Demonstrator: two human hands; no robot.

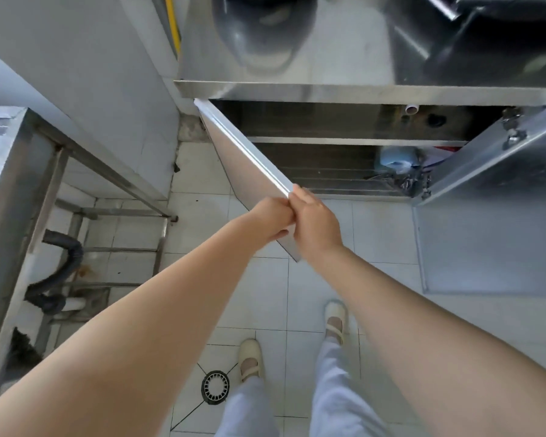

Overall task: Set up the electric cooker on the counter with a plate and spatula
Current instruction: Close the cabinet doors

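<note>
- Both hands grip the free edge of the left door (249,165) of the steel cabinet under the counter (344,58).
- Left hand (273,217): fingers curled round the door edge from the left side.
- Right hand (316,222): fingers wrapped over the same edge from the right, touching the left hand.
- Judgement: the door is held to swing it, giving access to the shelves (328,140) for the cooker.
- Right door (486,171) stands open.
- Cooker, plate, spatula: none identifiable; a pale blue item (397,159) on the lower shelf, possibly a container, is unclear.
- No legible brands or writing.
</note>
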